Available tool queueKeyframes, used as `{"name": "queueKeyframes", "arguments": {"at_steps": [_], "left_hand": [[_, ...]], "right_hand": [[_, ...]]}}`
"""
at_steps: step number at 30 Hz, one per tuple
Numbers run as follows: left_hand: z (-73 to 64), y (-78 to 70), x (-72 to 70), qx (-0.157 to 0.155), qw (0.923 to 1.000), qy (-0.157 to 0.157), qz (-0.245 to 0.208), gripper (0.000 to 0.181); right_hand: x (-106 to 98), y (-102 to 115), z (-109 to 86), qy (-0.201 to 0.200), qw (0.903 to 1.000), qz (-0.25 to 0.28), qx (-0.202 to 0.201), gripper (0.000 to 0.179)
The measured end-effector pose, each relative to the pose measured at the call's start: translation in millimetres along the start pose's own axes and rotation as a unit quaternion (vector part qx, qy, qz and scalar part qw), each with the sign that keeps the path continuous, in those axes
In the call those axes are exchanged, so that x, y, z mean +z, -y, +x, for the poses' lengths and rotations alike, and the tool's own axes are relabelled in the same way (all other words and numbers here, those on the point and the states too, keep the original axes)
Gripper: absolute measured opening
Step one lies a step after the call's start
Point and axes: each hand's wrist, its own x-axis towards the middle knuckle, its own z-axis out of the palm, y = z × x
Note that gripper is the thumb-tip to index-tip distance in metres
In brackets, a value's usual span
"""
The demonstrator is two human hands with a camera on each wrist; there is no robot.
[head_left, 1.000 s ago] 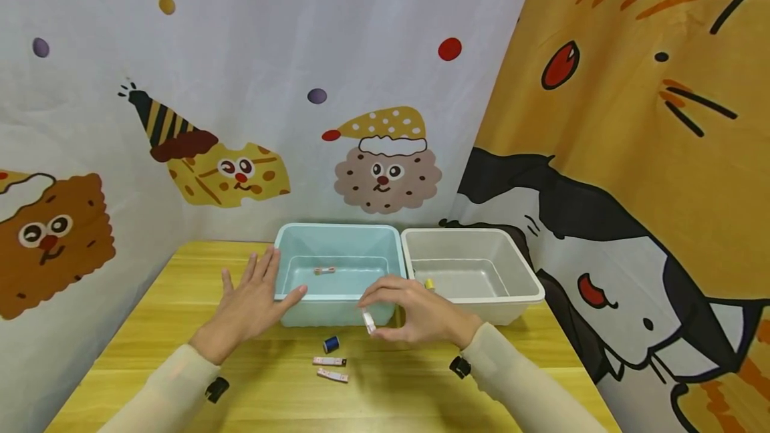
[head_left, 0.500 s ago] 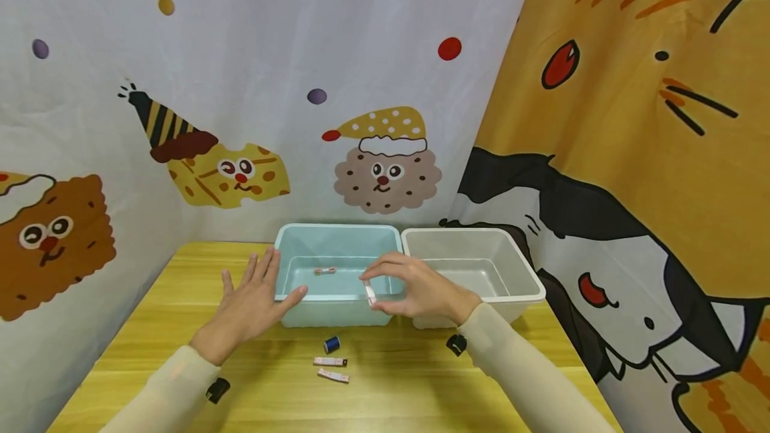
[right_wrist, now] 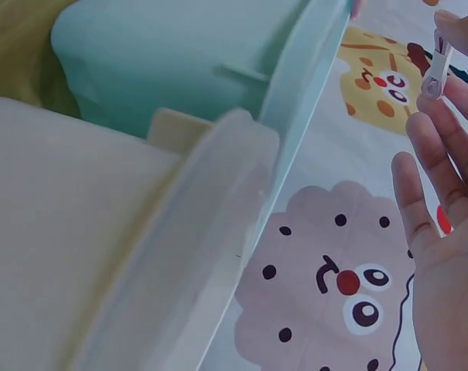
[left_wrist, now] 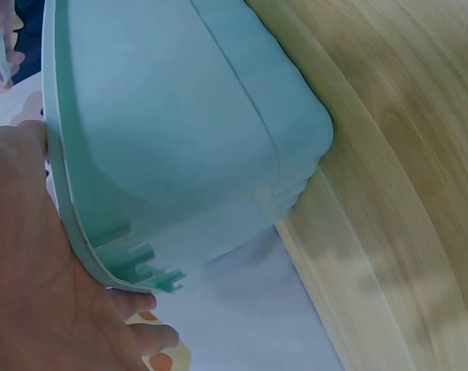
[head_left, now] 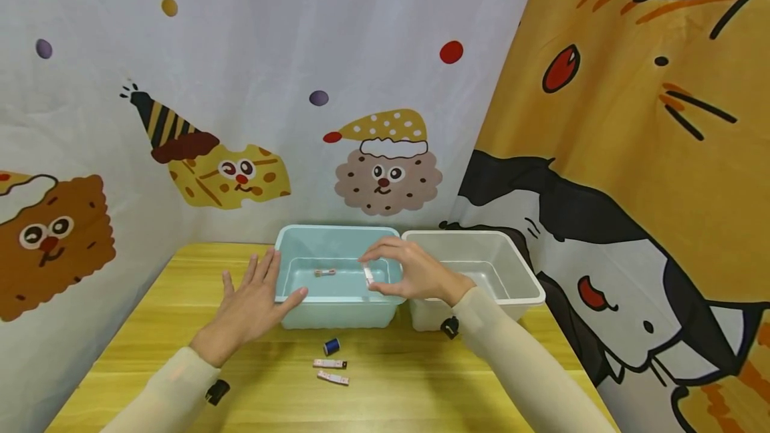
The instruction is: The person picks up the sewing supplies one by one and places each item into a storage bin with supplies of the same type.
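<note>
thumb and fingertip of the right hand (head_left: 418, 274) pinch a small white clipper (head_left: 368, 276) end to end; the grip is closed only to the length of the clipper, and the remaining fingers extend loosely. clipper position: tilted, above rim level, over the right part of the blue bin (head_left: 337, 315). left hand (head_left: 246, 303): fingers straight and spread, nothing grasped; it rests against the rim at the left end of the blue bin, thumb at the near corner.

a small pinkish item (head_left: 325, 272) lies on the floor of the blue bin; its details are too small to identify. the off-white bin (head_left: 469, 311) stands just beside the blue bin, on its right. on the wooden table (head_left: 283, 409), in front of the blue bin, lie a dark blue spool (head_left: 331, 347), an upper pale strip-shaped piece (head_left: 329, 364) and a lower pale strip-shaped piece (head_left: 333, 378), near one another and apart. a printed curtain (head_left: 252, 52) hangs behind.
</note>
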Motion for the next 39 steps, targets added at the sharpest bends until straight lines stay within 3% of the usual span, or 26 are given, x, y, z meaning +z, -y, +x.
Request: {"name": "queueKeyframes", "arguments": {"at_steps": [16,39], "left_hand": [[-1.4,2.0,1.1,-0.005,1.0000,0.005,-0.003,0.120],[-0.4,0.5,-0.5,-0.003,1.0000,0.004,-0.003,0.118]], "right_hand": [[-2.9,-19.2,28.1,0.006,0.9994,0.003,0.033,0.047],[-0.2,-40.6,62.7,0.034,0.9918,0.012,0.123,0.049]]}}
